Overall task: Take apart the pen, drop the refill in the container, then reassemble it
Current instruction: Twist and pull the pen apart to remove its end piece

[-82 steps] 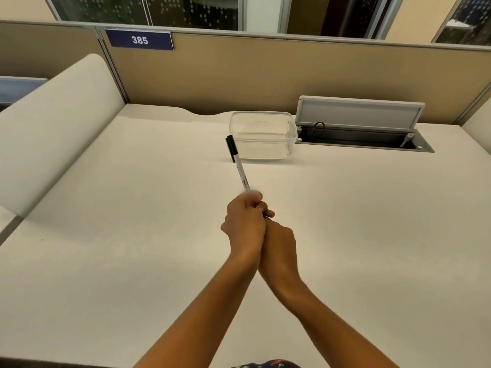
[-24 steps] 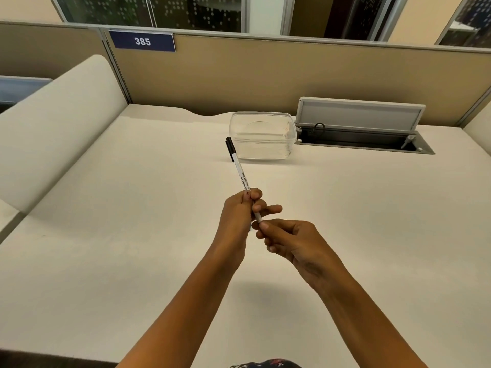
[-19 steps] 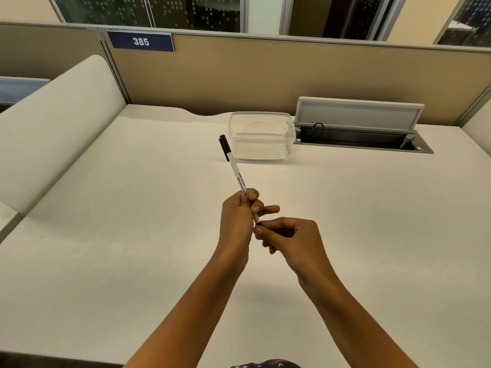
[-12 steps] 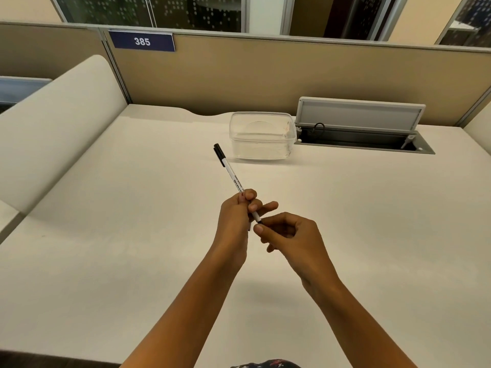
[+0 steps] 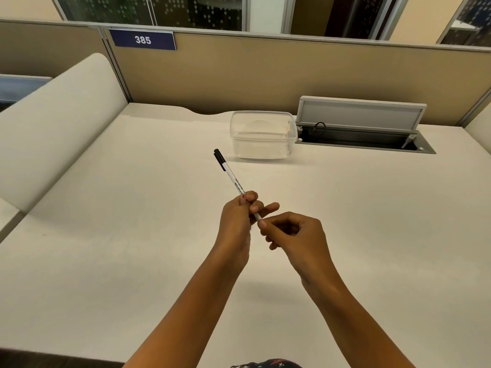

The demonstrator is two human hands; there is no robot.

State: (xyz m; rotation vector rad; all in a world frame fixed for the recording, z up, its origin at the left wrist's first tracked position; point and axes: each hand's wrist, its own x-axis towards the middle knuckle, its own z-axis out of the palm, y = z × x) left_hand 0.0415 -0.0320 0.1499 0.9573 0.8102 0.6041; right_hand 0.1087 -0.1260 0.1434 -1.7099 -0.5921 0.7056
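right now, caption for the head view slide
Left hand holds a capped pen; right hand pinches its near end, clear container beyond.

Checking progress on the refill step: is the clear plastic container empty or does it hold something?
Empty. Through the clear plastic container only its bare bottom and walls show; no refill lies inside.

An office cubicle: a pale worktop (image 5: 106,235) is fenced at its far edge by a tan fabric partition (image 5: 265,75) with a metal top rail, on which a dark blue plate (image 5: 142,40) reads "385" (apparently a desk number). To the left, a rounded cream divider (image 5: 53,120) separates this seat from the neighbouring one. Set into the far right of the worktop, a grey cable hatch (image 5: 361,115) stands flipped open over a dark recess where a cable loop shows. Beyond the partition run glazed panels (image 5: 159,9) printed with rows of small white dots, typical of open-plan office walls.
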